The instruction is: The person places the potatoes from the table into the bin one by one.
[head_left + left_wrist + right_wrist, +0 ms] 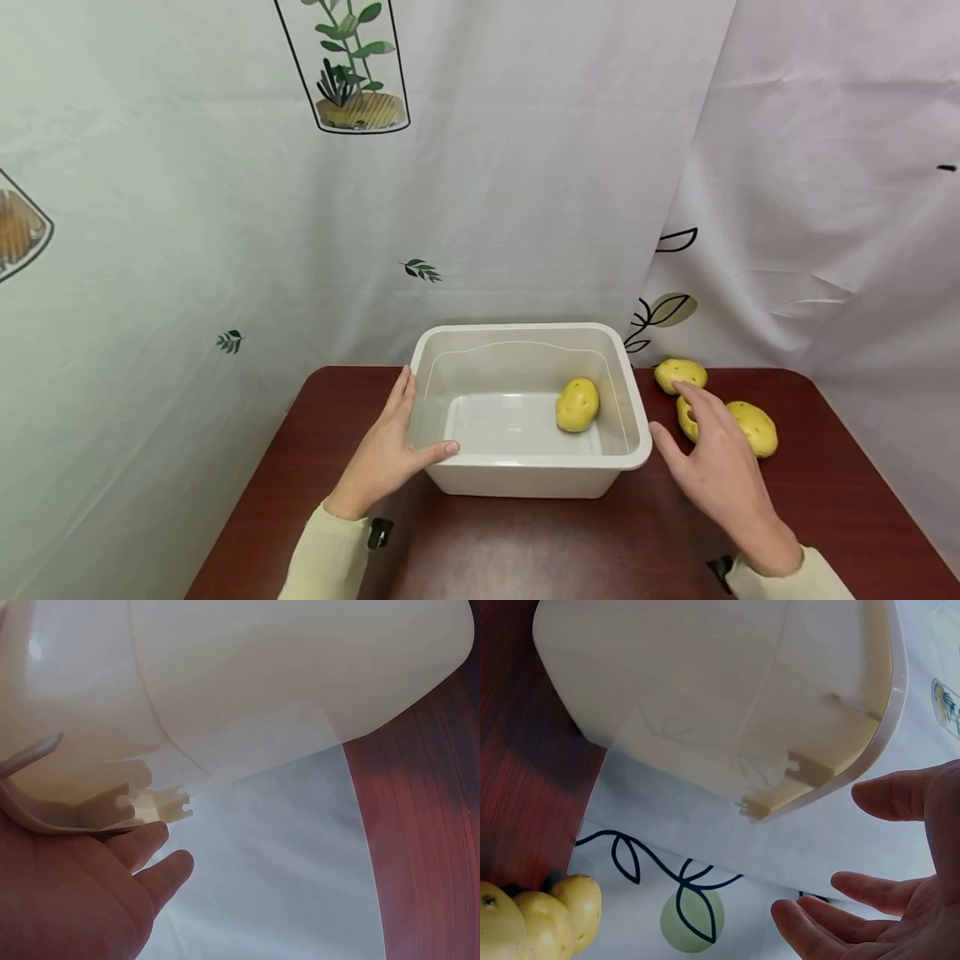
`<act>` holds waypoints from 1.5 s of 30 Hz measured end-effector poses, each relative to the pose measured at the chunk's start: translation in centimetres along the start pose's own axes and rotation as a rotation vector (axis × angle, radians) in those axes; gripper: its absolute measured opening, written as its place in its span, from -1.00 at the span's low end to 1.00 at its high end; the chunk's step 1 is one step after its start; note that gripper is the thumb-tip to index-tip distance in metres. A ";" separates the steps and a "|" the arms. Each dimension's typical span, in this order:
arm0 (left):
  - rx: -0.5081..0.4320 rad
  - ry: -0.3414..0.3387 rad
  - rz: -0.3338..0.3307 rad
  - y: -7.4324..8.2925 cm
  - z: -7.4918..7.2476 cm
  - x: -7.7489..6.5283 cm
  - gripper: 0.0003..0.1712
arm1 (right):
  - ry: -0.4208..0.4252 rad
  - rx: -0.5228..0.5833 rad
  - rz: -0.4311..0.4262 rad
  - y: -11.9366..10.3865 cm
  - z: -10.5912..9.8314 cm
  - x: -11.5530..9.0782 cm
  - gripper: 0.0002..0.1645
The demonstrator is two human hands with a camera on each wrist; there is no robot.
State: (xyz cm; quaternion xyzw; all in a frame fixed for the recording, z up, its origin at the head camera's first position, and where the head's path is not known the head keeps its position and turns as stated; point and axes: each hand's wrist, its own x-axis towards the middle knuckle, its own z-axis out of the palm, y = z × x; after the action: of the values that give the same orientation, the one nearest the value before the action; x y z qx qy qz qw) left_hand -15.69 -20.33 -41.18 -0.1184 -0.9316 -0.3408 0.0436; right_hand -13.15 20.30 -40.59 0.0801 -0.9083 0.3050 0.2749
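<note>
A white plastic bin (pixel 525 461) sits on the dark red table (pixel 517 542), with one yellow potato (pixel 577 405) inside toward its right wall. At the bin's front left corner is my left hand (pixel 384 462), its thumb over the rim and its straight fingers along the outside. In the left wrist view those fingers (pixel 166 879) show right beneath the rim. My right hand (pixel 716 467) hovers beyond the bin's right side with fingers spread and nothing in them. Its thumb tip is close to the rim, and a gap shows there in the right wrist view.
Three more potatoes, one of them a potato (pixel 753 429) at the right, lie together on the table right of the bin. My right hand partly covers them in the head view. A white curtain (pixel 525 208) with plant prints hangs behind the table.
</note>
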 end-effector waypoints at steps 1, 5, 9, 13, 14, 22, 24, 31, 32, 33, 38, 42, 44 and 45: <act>0.001 0.001 0.001 0.0 0.0 0.0 0.43 | 0.000 -0.003 0.002 0.1 0.0 0.0 -0.28; 0.001 0.004 0.004 0.0 0.0 0.0 0.42 | 0.003 -0.018 0.014 0.3 -0.2 -0.1 -0.29; -0.004 0.002 0.004 -0.1 0.0 0.0 0.42 | -0.004 -0.024 0.028 0.7 -0.3 -0.2 -0.28; -0.008 0.001 0.003 -0.1 0.0 -0.1 0.42 | -0.008 -0.027 0.030 1.2 -0.4 -0.3 -0.27; -0.009 0.001 0.002 -0.1 0.0 -0.1 0.42 | -0.009 -0.027 0.034 1.3 -0.4 -0.4 -0.27; -0.001 0.005 0.010 -0.2 0.1 0.0 0.40 | -0.015 -0.045 0.060 2.1 -0.6 -0.6 -0.29; -0.001 0.004 0.007 -0.1 0.1 0.0 0.40 | -0.014 -0.049 0.064 2.3 -0.5 -0.7 -0.29; 0.004 0.003 0.006 -0.2 0.1 -0.1 0.40 | -0.022 -0.072 0.084 3.2 -0.4 -1.0 -0.30; 0.003 0.003 0.007 -0.2 0.1 0.0 0.40 | -0.024 -0.076 0.087 3.3 -0.4 -1.1 -0.30; 0.004 0.004 0.008 -0.2 0.1 0.0 0.41 | -0.027 -0.081 0.091 3.5 -0.4 -1.2 -0.30; -0.004 0.008 0.013 -0.3 0.1 0.0 0.42 | -0.062 -0.111 0.124 4.2 -0.3 -1.7 -0.28; -0.004 0.011 0.015 -0.3 0.1 0.0 0.41 | -0.082 -0.123 0.139 4.8 -0.3 -2.0 -0.26; -0.004 0.011 0.016 -0.3 0.1 0.0 0.40 | -0.088 -0.125 0.145 5.1 -0.3 -2.1 -0.26; -0.005 0.009 0.015 -0.3 0.1 0.0 0.41 | -0.090 -0.127 0.145 5.2 -0.2 -2.2 -0.25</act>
State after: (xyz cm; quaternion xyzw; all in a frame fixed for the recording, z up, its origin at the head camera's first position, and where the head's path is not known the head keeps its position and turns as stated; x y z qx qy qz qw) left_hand -15.75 -20.45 -41.45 -0.1240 -0.9296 -0.3433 0.0502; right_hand -12.85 24.59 -44.31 0.0102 -0.9406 0.2622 0.2156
